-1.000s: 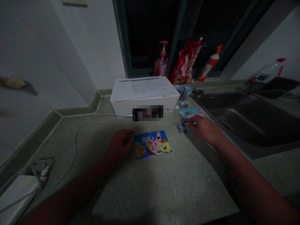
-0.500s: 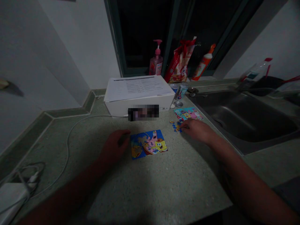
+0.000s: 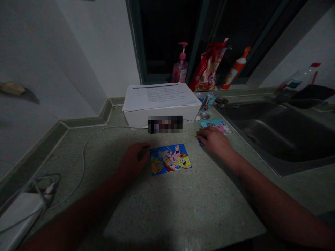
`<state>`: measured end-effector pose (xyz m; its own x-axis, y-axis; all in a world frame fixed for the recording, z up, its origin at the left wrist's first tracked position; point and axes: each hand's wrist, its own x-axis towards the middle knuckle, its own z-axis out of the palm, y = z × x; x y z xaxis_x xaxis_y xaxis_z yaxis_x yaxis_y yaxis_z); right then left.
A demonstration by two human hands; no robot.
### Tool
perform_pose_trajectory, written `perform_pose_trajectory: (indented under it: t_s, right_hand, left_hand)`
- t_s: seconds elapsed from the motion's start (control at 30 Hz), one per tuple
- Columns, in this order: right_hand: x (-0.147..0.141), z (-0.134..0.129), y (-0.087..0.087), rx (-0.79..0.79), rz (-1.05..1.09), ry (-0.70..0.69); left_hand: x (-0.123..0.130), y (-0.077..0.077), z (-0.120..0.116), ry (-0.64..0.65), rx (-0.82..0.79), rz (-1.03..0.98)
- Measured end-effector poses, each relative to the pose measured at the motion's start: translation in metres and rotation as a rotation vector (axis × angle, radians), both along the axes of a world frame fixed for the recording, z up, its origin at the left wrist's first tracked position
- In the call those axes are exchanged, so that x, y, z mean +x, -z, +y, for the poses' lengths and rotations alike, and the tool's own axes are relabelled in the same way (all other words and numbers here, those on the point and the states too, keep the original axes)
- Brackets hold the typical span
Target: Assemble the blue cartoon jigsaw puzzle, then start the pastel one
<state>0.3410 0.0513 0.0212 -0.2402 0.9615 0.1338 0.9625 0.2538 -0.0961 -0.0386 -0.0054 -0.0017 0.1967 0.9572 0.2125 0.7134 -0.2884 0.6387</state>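
**Both hands in at the SpongeBob jigsaw puzzle (image 3: 170,159) on the speckled green countertop (image 3: 167,212)!**

The left hand (image 3: 133,159) sits just beside the puzzle's left edge, fingers loosely curled and apart from any piece. The right hand (image 3: 215,142) is down on the loose puzzle pieces (image 3: 199,139), fingers close together, and we can't tell whether they're pinching one. Just beyond it lies a small picture card (image 3: 216,126), with the white box (image 3: 161,104) behind and the steel sink (image 3: 277,134) off to the right.
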Motion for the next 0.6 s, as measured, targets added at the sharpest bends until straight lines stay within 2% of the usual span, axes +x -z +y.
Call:
perform_pose_trajectory:
  t_s: [0.37,0.6]
  right_hand:
    - [0.006,0.013,0.002,-0.039,0.151,0.042]
    - [0.001,0.002,0.001,-0.105,0.343,0.114]
  left_hand:
    - [0.003,-0.005,-0.002,0.010,0.035,0.015]
    - [0.003,-0.003,-0.002,0.018,0.040,0.024]
